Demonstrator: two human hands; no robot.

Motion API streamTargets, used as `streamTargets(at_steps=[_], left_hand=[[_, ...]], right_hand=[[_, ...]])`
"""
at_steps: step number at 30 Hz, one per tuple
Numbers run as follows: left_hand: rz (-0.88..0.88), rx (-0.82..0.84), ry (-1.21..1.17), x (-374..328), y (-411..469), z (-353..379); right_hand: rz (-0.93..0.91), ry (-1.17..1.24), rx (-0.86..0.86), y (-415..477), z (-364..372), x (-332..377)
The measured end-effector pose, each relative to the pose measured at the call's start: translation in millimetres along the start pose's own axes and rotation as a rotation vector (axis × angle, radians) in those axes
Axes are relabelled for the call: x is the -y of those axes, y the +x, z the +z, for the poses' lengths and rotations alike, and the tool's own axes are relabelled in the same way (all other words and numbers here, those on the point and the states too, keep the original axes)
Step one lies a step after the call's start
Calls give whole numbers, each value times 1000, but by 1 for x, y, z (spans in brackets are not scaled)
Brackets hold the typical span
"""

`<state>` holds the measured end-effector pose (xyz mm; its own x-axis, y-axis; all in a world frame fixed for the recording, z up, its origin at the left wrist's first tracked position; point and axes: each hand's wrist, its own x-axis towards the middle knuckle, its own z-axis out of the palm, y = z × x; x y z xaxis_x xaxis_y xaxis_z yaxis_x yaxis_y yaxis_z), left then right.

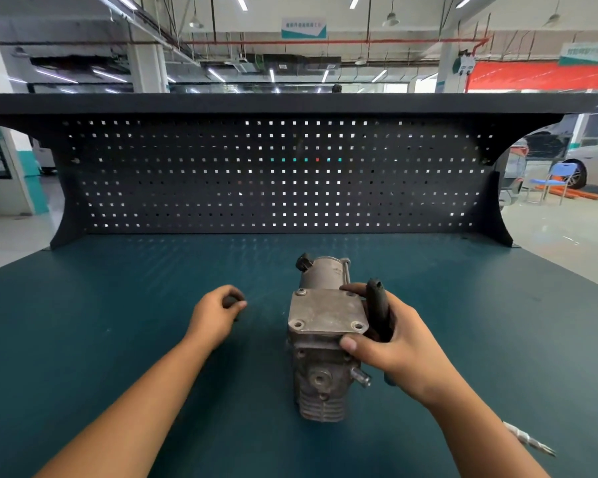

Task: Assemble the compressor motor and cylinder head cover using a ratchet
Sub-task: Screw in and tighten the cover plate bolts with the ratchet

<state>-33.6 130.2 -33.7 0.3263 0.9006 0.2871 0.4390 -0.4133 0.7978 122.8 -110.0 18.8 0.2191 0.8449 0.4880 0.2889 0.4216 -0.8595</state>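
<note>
Head view looks down on your workbench, where the compressor [320, 377] stands on the teal mat [118, 305] just right of centre. Its finned end points toward you and the motor [323, 274] points away, toward the pegboard [273, 174]. The cylinder head cover [325, 313] sits flat on top of the body, its square face turned up.

Your right hand [394, 343] grips the compressor from its right side. The thumb presses on the near right corner of the cover, and the fingers curl over the far right edge by the motor. A black hose [378, 308] stands upright in the space between thumb and fingers, against your palm.

Your left hand [214, 313] rests on the mat well to the left of the compressor, apart from it. Its fingers are curled around a small dark piece [233, 301]; too little of that piece shows to tell what it is.

A silvery metal tool [529, 439] lies on the mat at the lower right, partly hidden behind your right forearm.
</note>
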Motion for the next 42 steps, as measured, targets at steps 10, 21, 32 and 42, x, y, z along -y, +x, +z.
streamTargets(at_steps=[10,21,32,42], left_hand=[[273,389,-619,-94,-97,-66],[450,350,-116,-113,-113,-69],[442,351,-118,-126,-109,-65],[422,256,-158,-126,-111,-62]], right_hand=[[3,-59,-13,2,0,0],[27,-59,-29,-4,3,1],[23,-52,-29,-3,4,4],[6,-25,-30,-3,6,6]])
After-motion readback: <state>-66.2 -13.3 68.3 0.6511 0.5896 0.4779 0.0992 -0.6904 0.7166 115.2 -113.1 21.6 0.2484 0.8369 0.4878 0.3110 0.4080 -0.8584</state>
